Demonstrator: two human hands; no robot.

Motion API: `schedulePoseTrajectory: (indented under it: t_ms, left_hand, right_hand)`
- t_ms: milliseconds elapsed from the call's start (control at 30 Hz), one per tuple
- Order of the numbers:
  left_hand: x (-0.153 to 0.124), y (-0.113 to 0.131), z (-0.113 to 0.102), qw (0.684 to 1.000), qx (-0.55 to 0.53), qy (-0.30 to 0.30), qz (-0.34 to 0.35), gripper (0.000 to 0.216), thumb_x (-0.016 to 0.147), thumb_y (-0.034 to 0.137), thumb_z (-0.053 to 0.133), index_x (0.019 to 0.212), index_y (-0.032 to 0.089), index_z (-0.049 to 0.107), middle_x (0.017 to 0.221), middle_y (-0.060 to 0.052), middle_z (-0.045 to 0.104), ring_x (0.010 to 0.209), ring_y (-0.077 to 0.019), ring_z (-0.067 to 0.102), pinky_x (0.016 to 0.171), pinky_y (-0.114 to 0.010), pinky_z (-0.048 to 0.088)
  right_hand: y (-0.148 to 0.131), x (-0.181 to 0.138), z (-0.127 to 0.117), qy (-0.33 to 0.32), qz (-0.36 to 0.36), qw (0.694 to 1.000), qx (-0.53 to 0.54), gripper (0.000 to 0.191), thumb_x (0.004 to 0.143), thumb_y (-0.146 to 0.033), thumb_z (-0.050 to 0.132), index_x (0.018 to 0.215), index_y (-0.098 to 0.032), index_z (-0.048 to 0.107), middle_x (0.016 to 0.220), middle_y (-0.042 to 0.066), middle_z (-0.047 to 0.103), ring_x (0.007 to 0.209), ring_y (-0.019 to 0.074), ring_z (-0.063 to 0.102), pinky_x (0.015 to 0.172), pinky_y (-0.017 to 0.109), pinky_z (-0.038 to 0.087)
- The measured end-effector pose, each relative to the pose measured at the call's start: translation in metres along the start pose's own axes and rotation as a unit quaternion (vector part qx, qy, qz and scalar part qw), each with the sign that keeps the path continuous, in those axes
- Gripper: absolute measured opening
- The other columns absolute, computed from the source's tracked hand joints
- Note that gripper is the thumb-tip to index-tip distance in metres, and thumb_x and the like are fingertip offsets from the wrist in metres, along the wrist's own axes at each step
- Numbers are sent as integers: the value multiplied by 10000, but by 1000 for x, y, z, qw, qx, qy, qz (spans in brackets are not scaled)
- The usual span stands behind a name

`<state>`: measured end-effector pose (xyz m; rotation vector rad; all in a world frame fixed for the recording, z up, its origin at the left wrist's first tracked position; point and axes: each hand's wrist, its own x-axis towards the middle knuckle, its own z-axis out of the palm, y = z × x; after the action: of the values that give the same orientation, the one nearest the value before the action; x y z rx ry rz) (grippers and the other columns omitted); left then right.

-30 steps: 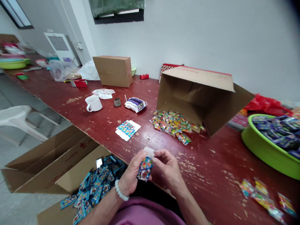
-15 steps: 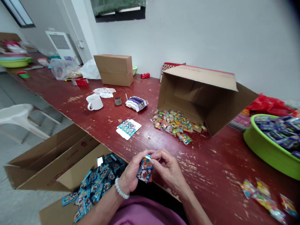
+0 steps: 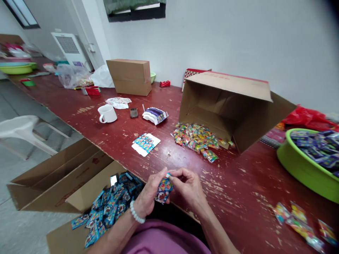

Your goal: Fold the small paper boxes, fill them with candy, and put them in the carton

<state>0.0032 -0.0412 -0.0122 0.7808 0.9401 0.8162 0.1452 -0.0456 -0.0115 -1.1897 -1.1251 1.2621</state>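
Note:
A small blue printed candy box (image 3: 164,188) is held between my two hands at the table's front edge. My left hand (image 3: 150,192), with a pale bead bracelet at the wrist, wraps around its left side. The fingers of my right hand (image 3: 186,185) pinch at the box's white top end. Below on the left, an open carton (image 3: 76,190) holds a heap of similar blue boxes (image 3: 109,208). Ahead on the table lies a flattened blue and white box blank (image 3: 146,144).
A tipped cardboard box (image 3: 225,102) spills colourful candy packets (image 3: 196,137) onto the red table (image 3: 233,208). On the right are a green basin (image 3: 299,173) of purple packets and several loose candy packets (image 3: 298,225). A white mug (image 3: 108,113) and a tissue pack (image 3: 154,115) stand further back.
My right fingers have shifted slightly at the top of the candy box, and the white end now shows less. Both hands keep their hold; the view has moved a little.

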Motion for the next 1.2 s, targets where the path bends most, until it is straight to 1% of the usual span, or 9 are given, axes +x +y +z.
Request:
schedulePoseTrajectory:
  t_ms: [167,333,467,567,667,833,933,1033,1200]
  left_hand:
    - [0,-1,0,1000,27,10,-3,522,868,572,534,1007,109,730,650,-68,680,460,-140,574,421,-224,453]
    - [-1,-2,-4,998,-48,38,-3,440,850,486,584,1084,133,704,693,-47,694,490,-160,604,393,-228,455]
    - [3,-1,-8,988,-140,15,-63,380,840,358,563,1106,116,686,741,-56,719,446,-151,592,387,-244,451]
    - [8,-2,-10,974,-209,29,-77,311,808,282,569,1030,106,696,717,-54,716,471,-145,604,435,-237,456]
    - [9,-4,-9,966,-249,35,-66,240,814,299,592,956,135,693,704,-30,700,533,-150,625,499,-243,484]
    - [7,-11,-5,968,-242,60,7,247,845,360,643,922,129,686,819,-42,713,763,-161,668,742,-251,517]
    - [5,-15,-7,977,-210,27,4,377,856,479,611,954,121,676,832,-64,701,791,-187,663,753,-286,518]
    - [0,-13,-16,988,-151,16,8,332,794,413,696,986,148,642,805,-30,659,696,-150,637,666,-259,515]
    - [-25,11,-69,997,10,64,37,477,781,382,701,1194,216,529,833,-11,634,556,-116,584,516,-235,471]
  right_hand:
    - [1,0,-1,-7,30,1000,2,190,752,-342,739,758,-158,691,685,41,708,550,148,590,526,249,456]
    - [-2,-2,-3,-40,-73,989,-124,135,827,-305,679,771,-185,703,826,33,706,658,141,579,590,239,437]
    - [2,-13,1,-65,-148,971,-179,100,834,-234,660,928,-206,678,988,47,675,833,177,614,734,285,484]
    - [13,-26,11,-56,-215,931,-290,464,752,-180,710,1193,-223,575,1230,88,596,1108,254,543,936,395,442]
    - [20,-34,19,-26,-242,873,-422,824,638,-217,787,1374,-199,416,1383,143,488,1193,342,457,985,511,380]
    - [23,-26,17,-15,-293,808,-512,808,646,-180,716,1389,-177,397,1309,159,537,1147,368,470,944,539,373]
    - [26,-17,16,-31,-295,830,-472,714,647,-204,697,1323,-172,470,1193,139,573,1048,326,520,896,488,428]
    - [28,-13,21,-68,-262,874,-403,702,666,-253,720,1319,-188,472,1157,110,581,1034,293,545,897,453,462]
    - [33,-10,18,-141,-204,906,-343,970,725,-458,758,1495,-209,223,1461,155,355,1322,330,379,1064,517,379]
